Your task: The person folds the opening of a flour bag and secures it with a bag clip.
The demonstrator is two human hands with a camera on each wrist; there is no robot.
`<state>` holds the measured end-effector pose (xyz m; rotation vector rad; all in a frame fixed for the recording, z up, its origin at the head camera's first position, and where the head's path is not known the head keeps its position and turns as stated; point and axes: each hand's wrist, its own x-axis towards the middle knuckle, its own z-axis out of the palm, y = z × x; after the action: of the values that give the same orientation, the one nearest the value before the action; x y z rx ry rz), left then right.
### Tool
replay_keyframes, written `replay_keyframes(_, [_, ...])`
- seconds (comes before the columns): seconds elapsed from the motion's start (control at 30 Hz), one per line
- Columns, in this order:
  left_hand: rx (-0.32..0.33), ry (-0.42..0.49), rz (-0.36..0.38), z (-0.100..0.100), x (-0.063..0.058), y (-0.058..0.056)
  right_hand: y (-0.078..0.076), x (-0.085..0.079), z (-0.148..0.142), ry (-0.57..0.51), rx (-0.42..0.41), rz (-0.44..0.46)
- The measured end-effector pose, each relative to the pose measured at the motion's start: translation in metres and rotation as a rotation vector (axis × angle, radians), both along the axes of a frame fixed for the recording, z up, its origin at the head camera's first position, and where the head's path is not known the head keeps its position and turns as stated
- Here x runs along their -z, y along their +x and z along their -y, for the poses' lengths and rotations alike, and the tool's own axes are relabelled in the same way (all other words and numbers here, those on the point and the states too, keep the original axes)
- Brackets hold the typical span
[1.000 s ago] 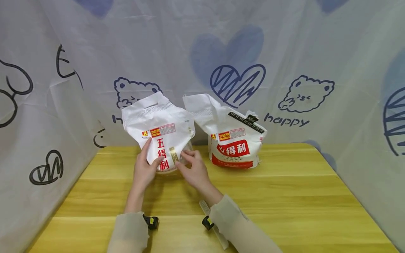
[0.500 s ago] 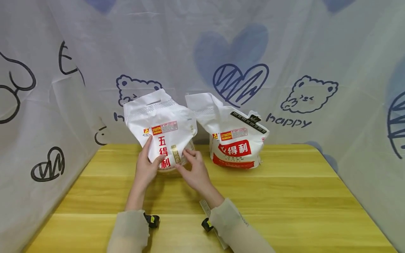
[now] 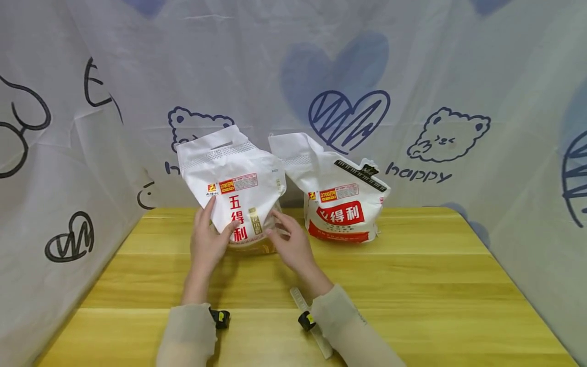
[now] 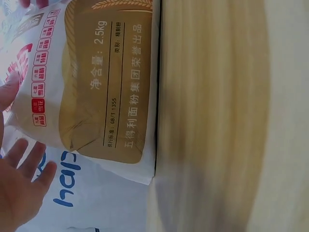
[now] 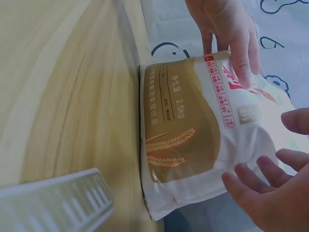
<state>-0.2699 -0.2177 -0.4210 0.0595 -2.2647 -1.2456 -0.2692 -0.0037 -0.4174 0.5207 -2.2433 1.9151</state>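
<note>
A white flour bag (image 3: 236, 173) with red lettering and a brown lower panel stands upright on the table, its top flap leaning left. My left hand (image 3: 208, 239) is at its left side; the thumb rests on the front and the other fingers lie along the edge, fairly straight. On the other side, my right hand (image 3: 293, 244) has its fingers spread and only slightly bent next to the bag's right edge. The right wrist view shows the bag (image 5: 193, 116) between the left hand (image 5: 234, 34) and the right hand (image 5: 270, 188). Whether the right fingertips touch it is unclear.
A second white flour bag (image 3: 339, 209) with a red label stands to the right, a black clip (image 3: 362, 175) across its folded top. A pale ridged strip (image 3: 323, 344) lies beside the right forearm on the wooden table (image 3: 435, 285). Printed cloth (image 3: 435, 66) hangs behind.
My right hand has shifted slightly right, its thumb leaving the bag's front and its fingers spreading. The bag's brown lower panel shows more. The left hand stays at the left side.
</note>
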Motion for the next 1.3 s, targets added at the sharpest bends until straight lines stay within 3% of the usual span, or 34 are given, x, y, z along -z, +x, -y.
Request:
replay_keyframes(0.2, [-0.126,0.026,-0.059,0.005,-0.003,0.002,-0.003,-0.005,-0.005,-0.058,0.037,-0.080])
replay_keyframes(0.4, [-0.154,0.038,-0.203,0.007,-0.011,0.001,-0.003,-0.009,-0.010,-0.121,0.076,-0.178])
replay_keyframes(0.6, [-0.133,0.014,-0.305,0.002,-0.022,-0.002,-0.009,-0.019,-0.018,-0.137,0.076,-0.228])
replay_keyframes(0.77, [-0.104,0.004,-0.342,-0.004,-0.042,-0.010,-0.018,-0.034,-0.024,-0.109,0.078,-0.248])
replay_keyframes(1.3, [0.070,-0.195,-0.344,0.001,-0.112,-0.050,-0.053,-0.083,-0.025,0.139,0.032,-0.305])
